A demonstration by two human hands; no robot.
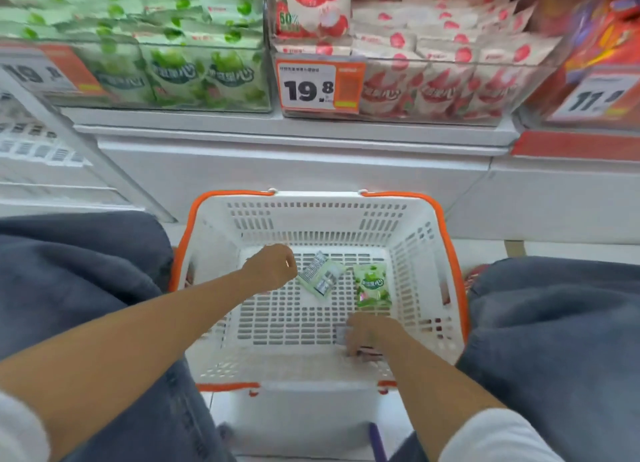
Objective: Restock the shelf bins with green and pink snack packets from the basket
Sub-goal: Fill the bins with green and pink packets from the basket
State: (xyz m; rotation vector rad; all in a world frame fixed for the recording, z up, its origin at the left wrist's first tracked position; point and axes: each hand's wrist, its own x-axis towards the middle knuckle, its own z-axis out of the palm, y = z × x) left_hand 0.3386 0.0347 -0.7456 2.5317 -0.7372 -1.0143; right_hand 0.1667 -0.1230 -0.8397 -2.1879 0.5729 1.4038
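My right hand (pixel 367 333) is nearest, low at the near wall of the basket (pixel 311 197), too blurred to tell its fingers. Further in, my left hand (pixel 273 264) curls at the corner of a face-down packet (pixel 318 278); whether it pinches, I cannot tell. A green packet (pixel 372 285) lies beside. Both hands reach in, probably to clear these leftovers together for the green bin (pixel 173 63) above

The white basket (pixel 414 219) with an orange rim sat on the floor below the shelf. On its slotted bottom a green packet (pixel 372 285) lay flat and face up near the right wall. Just left of it a second packet (pixel 320 278) lay slanted, its printed back upward. Above, the left bin (pixel 166 63), clear-walled, was packed with green packets, and the right bin (pixel 433 77) with pink ones.
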